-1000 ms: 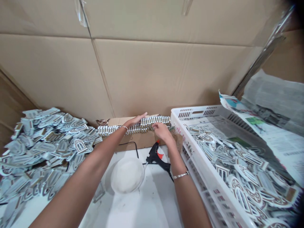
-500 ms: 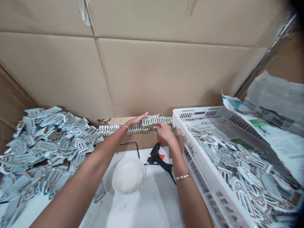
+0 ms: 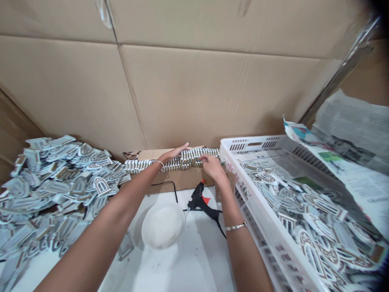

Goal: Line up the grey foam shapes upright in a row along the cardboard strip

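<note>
On the white table [image 3: 194, 267] lie a round white dish [image 3: 162, 227] and black plastic glue gun [image 3: 199, 202]; unreadable newsprint [image 3: 361, 178] lines the slotted crate [image 3: 258, 211] by its right edge. Near the far edge, flattened left hand [image 3: 174, 155] and curled right hand [image 3: 212, 166], grip unclear, meet rows of brown-edged white pieces [image 3: 182, 164].

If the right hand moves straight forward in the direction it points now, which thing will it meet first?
Most likely the row of pieces: it lies just ahead of the right hand, which may already touch it; the depth is unclear.
</note>
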`<state>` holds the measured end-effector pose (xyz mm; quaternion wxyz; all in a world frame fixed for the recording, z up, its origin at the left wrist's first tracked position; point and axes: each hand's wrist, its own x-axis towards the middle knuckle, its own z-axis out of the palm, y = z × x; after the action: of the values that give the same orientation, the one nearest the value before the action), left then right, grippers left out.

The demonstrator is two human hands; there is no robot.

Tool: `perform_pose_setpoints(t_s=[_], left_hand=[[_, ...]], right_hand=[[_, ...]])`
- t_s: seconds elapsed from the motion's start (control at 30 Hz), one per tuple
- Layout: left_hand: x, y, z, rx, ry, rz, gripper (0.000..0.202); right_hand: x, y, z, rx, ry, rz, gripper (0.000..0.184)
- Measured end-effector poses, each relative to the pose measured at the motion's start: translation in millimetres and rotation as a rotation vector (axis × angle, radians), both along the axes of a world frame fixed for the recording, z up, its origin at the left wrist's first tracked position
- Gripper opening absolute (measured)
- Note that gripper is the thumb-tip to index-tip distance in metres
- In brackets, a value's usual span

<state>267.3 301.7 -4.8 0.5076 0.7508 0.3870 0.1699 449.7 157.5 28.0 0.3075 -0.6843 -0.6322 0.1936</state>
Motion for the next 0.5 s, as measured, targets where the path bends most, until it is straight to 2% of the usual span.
perform_pose_setpoints(t_s=[0.33, 0.5], left_hand=[[-0.2, -8.9, 9.2, 0.029, 0.028, 0.014, 0.071], [-0.4, -6.9, 7.6, 0.018, -0.020, -0.050, 0.072]], right_hand=[[5.0, -2.0, 8.0, 0.018, 0.016, -0.022, 0.037], [7.7, -3.8, 11.9, 0.031, 0.020, -0.048, 0.037]])
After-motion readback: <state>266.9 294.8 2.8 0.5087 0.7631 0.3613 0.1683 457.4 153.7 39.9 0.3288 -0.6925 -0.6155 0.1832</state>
